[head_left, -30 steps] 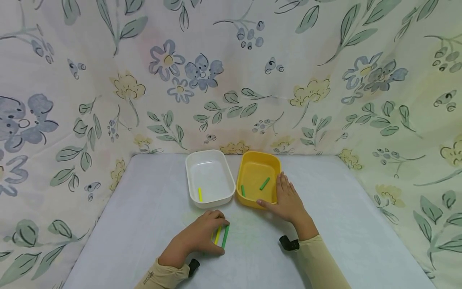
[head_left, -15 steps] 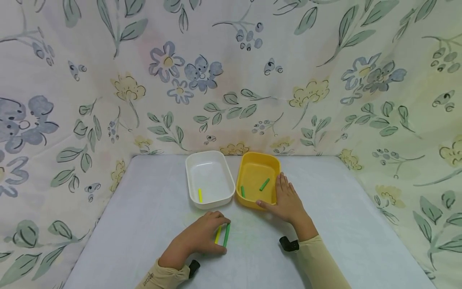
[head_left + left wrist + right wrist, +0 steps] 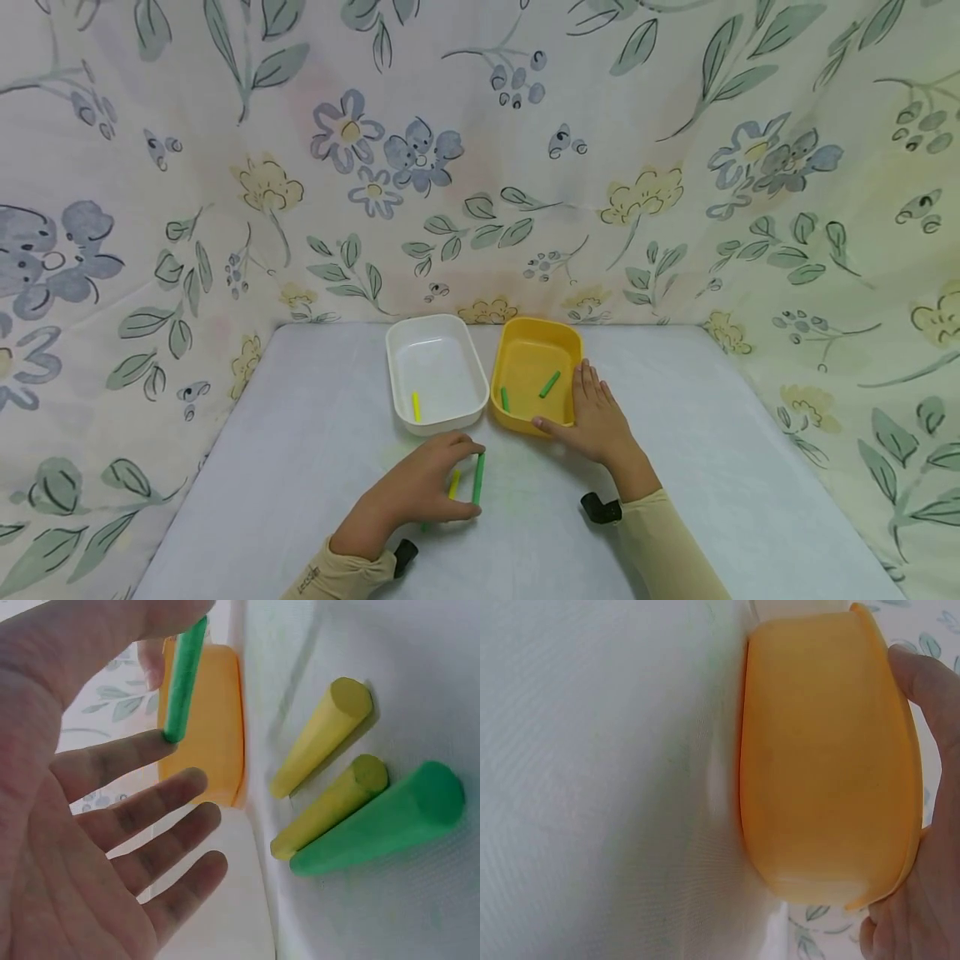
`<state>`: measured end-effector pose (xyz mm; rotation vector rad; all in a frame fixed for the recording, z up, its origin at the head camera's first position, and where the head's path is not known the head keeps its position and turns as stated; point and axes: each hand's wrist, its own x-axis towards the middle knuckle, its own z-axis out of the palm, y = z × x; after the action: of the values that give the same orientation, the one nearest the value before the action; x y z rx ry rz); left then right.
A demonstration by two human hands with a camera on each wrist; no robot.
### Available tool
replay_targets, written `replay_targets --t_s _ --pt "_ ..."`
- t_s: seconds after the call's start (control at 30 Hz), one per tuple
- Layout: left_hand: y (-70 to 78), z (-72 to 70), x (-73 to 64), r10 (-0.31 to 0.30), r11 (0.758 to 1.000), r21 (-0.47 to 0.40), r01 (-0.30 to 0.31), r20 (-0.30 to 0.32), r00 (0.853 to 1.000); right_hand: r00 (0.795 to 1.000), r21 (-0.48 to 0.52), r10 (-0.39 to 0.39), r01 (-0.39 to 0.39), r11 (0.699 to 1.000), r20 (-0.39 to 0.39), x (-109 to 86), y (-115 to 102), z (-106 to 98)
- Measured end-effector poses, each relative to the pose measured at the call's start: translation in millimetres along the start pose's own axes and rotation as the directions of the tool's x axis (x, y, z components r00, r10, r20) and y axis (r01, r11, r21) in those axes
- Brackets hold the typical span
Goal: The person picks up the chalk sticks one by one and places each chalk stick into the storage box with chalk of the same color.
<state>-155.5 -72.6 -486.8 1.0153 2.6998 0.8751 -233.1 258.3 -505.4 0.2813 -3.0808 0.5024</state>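
Note:
My left hand (image 3: 471, 483) pinches a green stick (image 3: 478, 472) between thumb and index finger, just above the white table. In the left wrist view that green stick (image 3: 183, 675) stands clear of the cloth, with my other fingers (image 3: 161, 817) spread. Under the hand lie two yellow sticks (image 3: 322, 735) (image 3: 330, 804) and another green stick (image 3: 379, 821). My right hand (image 3: 583, 408) rests flat against the right side of the yellow tub (image 3: 525, 417), thumb (image 3: 930, 682) on its front rim. Two green sticks (image 3: 550, 382) (image 3: 505, 397) lie inside it.
A white tub (image 3: 399, 367) stands touching the yellow one on its left, with one yellow stick (image 3: 416, 406) inside. Flowered cloth (image 3: 480, 167) walls in the table at the back and both sides. Both wrists wear small black cameras (image 3: 600, 506).
My left hand has closed on the green stick and raised it off the table, a little right of the yellow one it lay beside. The right hand has stayed on the yellow tub.

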Motion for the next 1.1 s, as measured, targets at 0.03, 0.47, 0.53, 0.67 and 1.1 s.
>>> replay_targets --t_s 0.03,0.47,0.53,0.67,1.1 --pt "0.3 0.0 0.2 0.007 1.0 -0.001 -0.007 -0.007 1.0 1.0 0.001 -0.001 0.001 1.0 -0.001 -0.1 0.3 0.4" --pt "3.9 -0.9 6.3 0.052 0.999 0.007 -0.051 -0.071 0.996 1.0 0.011 -0.001 0.001 1.0 -0.011 -1.8 -2.5 -0.3" --pt "3.9 -0.9 7.1 0.06 0.998 0.001 -0.06 -0.072 0.996 1.0 0.011 -0.003 0.003 1.0 -0.013 -1.9 -2.4 0.4" --pt "5.4 -1.7 8.4 0.057 0.998 -0.016 -0.058 -0.072 0.996 1.0 0.012 -0.004 0.004 1.0 -0.014 -2.3 -2.5 1.0" --pt "6.2 -5.8 16.7 0.046 0.998 -0.027 -0.048 -0.075 0.996 1.0 0.018 0.001 -0.001 1.0 -0.022 -2.4 -4.2 -0.7"
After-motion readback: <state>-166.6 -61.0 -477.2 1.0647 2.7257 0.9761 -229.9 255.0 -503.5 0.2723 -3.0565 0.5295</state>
